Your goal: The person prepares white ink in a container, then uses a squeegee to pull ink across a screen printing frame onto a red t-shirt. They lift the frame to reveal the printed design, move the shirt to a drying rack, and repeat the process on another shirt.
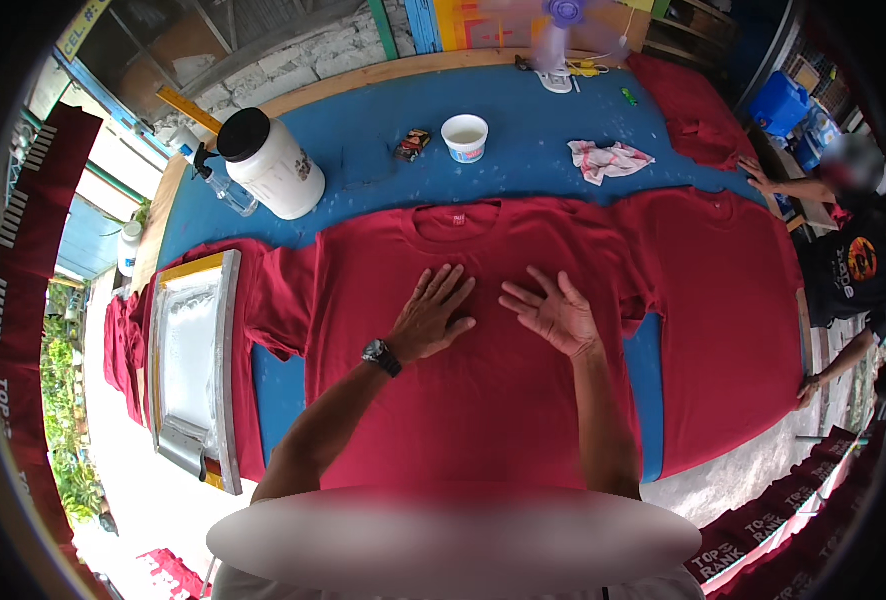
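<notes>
A dark red T-shirt (463,400) lies spread on the blue table in front of me, its collar at the far side. My left hand (431,312), with a black watch on the wrist, lies flat on the upper chest of the shirt, fingers stretched. To its right my right hand (555,314) is turned partly palm up over the same shirt, fingers apart and holding nothing. On the left, a screen-printing frame (231,370) rests on another red shirt (253,262), with a squeegee (179,452) at its near end. A second spread T-shirt (728,330) lies on the right.
Along the far side of the blue table (373,110) stand a white jar (281,175), a spray bottle (225,190), a white tub (465,140), a crumpled cloth (608,160) and a fan (558,50). Folded red fabric (691,110) lies far right. A co-worker (848,250) stands at the right edge.
</notes>
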Action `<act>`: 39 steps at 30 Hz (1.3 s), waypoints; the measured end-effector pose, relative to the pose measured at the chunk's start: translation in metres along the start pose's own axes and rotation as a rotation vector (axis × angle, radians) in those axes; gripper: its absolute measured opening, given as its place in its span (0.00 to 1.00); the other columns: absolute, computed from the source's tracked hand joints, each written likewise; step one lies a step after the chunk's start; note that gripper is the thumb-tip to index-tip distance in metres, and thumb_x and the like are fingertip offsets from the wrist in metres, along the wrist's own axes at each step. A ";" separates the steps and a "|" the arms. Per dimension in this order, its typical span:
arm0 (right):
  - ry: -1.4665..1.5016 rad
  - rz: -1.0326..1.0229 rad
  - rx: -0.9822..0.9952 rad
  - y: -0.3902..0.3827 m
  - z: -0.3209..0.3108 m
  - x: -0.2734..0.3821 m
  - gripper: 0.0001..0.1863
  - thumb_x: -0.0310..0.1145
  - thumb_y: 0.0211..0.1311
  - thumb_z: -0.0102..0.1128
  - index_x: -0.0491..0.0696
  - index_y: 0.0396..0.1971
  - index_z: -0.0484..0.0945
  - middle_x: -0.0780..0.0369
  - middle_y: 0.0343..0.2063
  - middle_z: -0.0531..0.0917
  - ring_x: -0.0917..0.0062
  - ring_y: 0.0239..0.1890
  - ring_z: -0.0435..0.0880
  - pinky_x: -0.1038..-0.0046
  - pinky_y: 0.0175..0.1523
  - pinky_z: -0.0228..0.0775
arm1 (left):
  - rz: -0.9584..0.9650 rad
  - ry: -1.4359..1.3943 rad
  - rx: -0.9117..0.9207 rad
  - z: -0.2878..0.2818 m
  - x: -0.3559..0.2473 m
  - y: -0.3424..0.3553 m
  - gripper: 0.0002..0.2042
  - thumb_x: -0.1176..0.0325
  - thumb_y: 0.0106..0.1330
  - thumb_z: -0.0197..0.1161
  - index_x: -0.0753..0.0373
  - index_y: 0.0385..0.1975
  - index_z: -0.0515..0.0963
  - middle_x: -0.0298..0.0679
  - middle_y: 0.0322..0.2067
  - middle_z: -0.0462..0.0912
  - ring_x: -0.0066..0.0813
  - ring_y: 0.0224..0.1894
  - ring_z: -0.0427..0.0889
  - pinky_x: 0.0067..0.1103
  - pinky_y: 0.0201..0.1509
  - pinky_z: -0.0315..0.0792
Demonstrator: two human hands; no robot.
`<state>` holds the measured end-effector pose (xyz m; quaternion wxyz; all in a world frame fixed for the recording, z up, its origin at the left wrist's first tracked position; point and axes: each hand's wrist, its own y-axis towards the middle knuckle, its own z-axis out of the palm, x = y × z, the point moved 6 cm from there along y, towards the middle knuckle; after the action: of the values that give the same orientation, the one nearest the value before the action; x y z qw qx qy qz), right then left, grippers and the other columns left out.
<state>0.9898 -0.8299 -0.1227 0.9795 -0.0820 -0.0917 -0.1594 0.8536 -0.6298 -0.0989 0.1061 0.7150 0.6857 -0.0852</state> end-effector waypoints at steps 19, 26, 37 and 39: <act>-0.012 -0.393 -0.341 0.021 -0.033 0.113 0.64 0.51 0.68 0.77 0.54 0.85 0.33 0.44 0.80 0.58 0.39 0.78 0.64 0.36 0.78 0.65 | 0.220 -0.344 -0.149 0.072 -0.245 -0.074 0.39 0.50 0.79 0.59 0.70 0.80 0.58 0.54 0.81 0.58 0.45 0.86 0.50 0.44 0.90 0.40; 0.046 -0.162 -0.098 -0.066 0.032 -0.078 0.41 0.58 0.78 0.62 0.45 0.77 0.63 0.45 0.71 0.76 0.52 0.73 0.77 0.49 0.70 0.81 | 0.158 -1.191 0.552 0.088 -0.316 -0.249 0.22 0.55 0.82 0.58 0.64 0.64 0.81 0.50 0.60 0.87 0.42 0.65 0.84 0.37 0.73 0.74; -1.737 -0.237 0.058 -0.060 0.129 -0.446 0.34 0.47 0.81 0.61 0.40 0.75 0.68 0.45 0.73 0.74 0.50 0.74 0.75 0.50 0.75 0.72 | -0.337 -1.031 -0.275 -0.060 -0.113 -0.561 0.18 0.69 0.78 0.67 0.65 0.65 0.82 0.47 0.52 0.92 0.38 0.51 0.92 0.30 0.58 0.84; -1.963 -0.486 0.193 -0.005 0.153 -0.486 0.35 0.49 0.83 0.56 0.37 0.75 0.66 0.45 0.75 0.71 0.48 0.76 0.71 0.49 0.79 0.65 | -0.259 -0.944 -0.296 -0.079 -0.111 -0.578 0.18 0.70 0.77 0.67 0.65 0.64 0.82 0.47 0.51 0.92 0.38 0.52 0.92 0.30 0.58 0.84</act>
<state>0.5113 -0.6612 -0.0737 0.4150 -0.0765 -0.8823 -0.2085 0.2697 -0.6936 -0.0132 0.4931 0.4848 0.6509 -0.3133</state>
